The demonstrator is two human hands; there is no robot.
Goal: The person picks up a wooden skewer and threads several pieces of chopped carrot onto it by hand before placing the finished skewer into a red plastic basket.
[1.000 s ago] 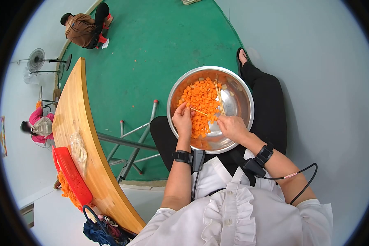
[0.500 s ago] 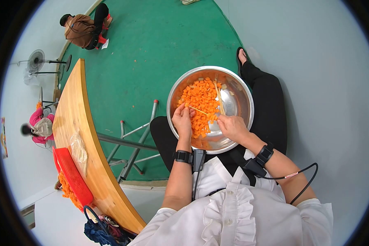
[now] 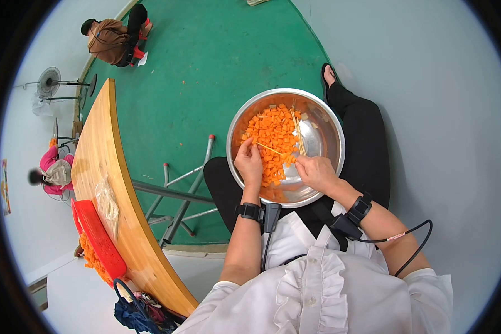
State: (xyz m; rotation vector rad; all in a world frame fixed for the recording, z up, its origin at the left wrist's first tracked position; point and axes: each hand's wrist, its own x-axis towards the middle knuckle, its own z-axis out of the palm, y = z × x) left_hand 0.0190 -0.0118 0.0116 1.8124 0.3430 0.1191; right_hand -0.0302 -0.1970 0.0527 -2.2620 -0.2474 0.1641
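A steel bowl [image 3: 328, 139] is resting on the person's lap, sitting at about 12 o'clock from the white blouse [image 3: 317, 289], and it is holding a heap of orange carrot cubes [image 3: 273, 131] piled toward its 10 o'clock side. The left hand [image 3: 249, 164] is reaching into the bowl at its 8 o'clock edge, fingers pinching closed on one end of a thin wooden skewer [image 3: 269, 148] that is running across the cubes toward the right hand [image 3: 315, 171]. The right hand is lying at the bowl's 5 o'clock side, fingers curled shut on the skewer's other end. A small bundle of loose skewers [image 3: 298, 131] is lying on the cubes at 12 o'clock from the right hand. At 9 o'clock from the bowl, well apart, a wooden desk [image 3: 97, 145] is carrying a red basket [image 3: 97, 239] with more orange pieces beside it. Two other people are sitting on the floor far off at 10 and 11 o'clock.
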